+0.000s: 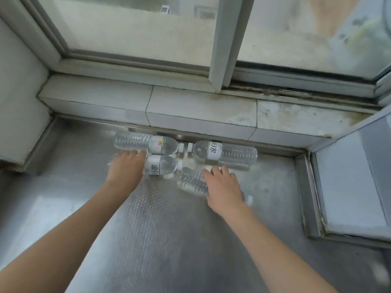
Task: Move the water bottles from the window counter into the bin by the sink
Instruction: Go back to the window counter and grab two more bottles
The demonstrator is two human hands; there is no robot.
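Tiled wall (19,98) stood at far left, meeting a patterned steel tabletop (148,229) that ran under a sliding window (135,28) with grimy glass. A pale tiled sill (198,104) lay between window track and tabletop, stained toward its right end. Four clear water bottles lay on their sides near the back edge, all labelled white. Rear left bottle (146,143) lay just under the sill, cap pointing right. Left hand (125,169) reached in palm down, fingers curled over the base end of the front left bottle (161,165), which lay touching the rear left bottle along its length; most of its body was hidden under the hand, so the grip looked closed on it, though the thumb could not be seen. Rear right bottle (225,153) lay cap pointing left, nearly cap to cap with the rear left one, black characters on its label. Front right bottle (193,180) lay at a slant in front of it, blurred, one end near the front left bottle's neck. Right hand (224,187) lay over this bottle's lower half, fingers bent down around it, gripping it. Both forearms were bare. At far right a raised white ledge (349,187) with a metal rim bordered the tabletop.
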